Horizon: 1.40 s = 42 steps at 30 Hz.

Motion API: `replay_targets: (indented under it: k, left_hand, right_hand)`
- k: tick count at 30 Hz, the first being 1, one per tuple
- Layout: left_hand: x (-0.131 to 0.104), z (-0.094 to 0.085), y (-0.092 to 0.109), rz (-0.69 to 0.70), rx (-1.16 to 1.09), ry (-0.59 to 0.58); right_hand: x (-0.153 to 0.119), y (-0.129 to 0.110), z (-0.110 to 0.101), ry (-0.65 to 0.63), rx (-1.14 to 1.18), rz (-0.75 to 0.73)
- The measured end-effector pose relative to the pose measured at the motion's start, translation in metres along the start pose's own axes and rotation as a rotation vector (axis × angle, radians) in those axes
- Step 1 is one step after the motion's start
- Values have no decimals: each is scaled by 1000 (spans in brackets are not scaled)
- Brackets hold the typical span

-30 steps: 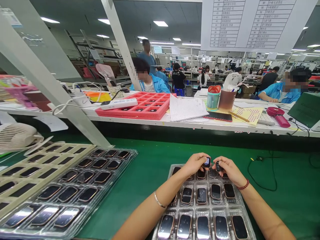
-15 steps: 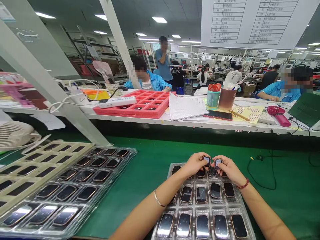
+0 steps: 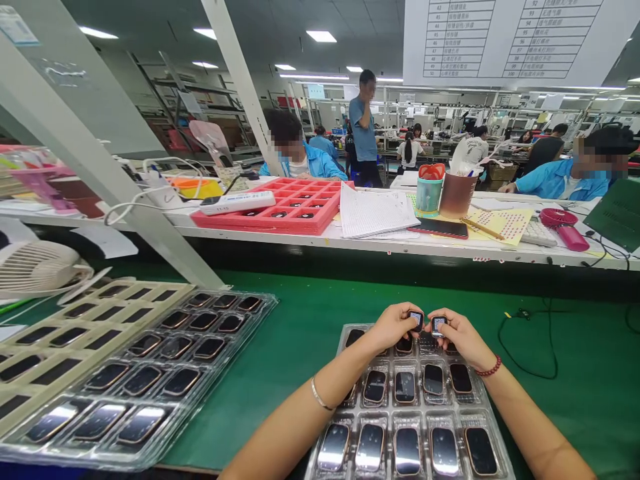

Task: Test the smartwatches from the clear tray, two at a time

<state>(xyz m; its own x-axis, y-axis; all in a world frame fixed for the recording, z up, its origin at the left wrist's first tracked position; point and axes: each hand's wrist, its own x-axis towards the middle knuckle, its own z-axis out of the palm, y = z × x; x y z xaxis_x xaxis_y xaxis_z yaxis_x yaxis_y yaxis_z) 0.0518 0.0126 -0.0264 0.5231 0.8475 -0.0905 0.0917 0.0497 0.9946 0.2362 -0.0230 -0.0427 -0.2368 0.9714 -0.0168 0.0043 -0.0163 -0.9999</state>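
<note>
My left hand point(image 3: 395, 325) pinches a smartwatch body without a strap point(image 3: 415, 321), its screen lit with a code-like white pattern. Close beside it, my right hand point(image 3: 454, 332) grips a second smartwatch body point(image 3: 439, 326), also lit with such a pattern, the thumb at its screen. Both watches are held above the far rows of a clear plastic tray point(image 3: 397, 421). Dark-screened watch bodies point(image 3: 407, 451) lie in the tray's pockets, and my hands and forearms hide some of the far and left pockets.
Another clear tray of watches point(image 3: 200, 393) and a beige tray point(image 3: 37, 360) lie at left on the green mat point(image 3: 260, 373). A white fan point(image 3: 40, 270) stands behind them. A shelf point(image 3: 300, 241) crosses ahead, holding a red compartment tray point(image 3: 280, 217). A black cable point(image 3: 525, 363) lies at right.
The view has shifted slightly. Both hands still hold the watches side by side, and the patterns on their screens show more plainly. A standing person in the background appears farther right.
</note>
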Motion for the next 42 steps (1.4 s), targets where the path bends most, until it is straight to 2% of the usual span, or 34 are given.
replay_targets:
  k: [19,23,27,30,34,39,42]
  left_hand:
    - [1,1,-4,17,1,-30]
    - [2,2,-9,69,-4,28]
    - [3,1,-13,129,78,92]
    - [4,1,-13,70,64,87]
    - [5,1,-12,16,6,69]
    - [5,1,-13,120,18,70]
    - [4,0,-12,124,18,74]
  right_hand:
    - [-1,2,0,-20,9,-25]
    - [-2,3,0,-27,-65,-56]
    - [-1,2,-1,-31,-4,-53]
    - [0,3,-1,-7,29,-26]
    - [-1,4,-1,-6,-43,-50]
    - [-1,2,-1,-40,4,-67]
    - [-1,1,-1,-48,23,-57]
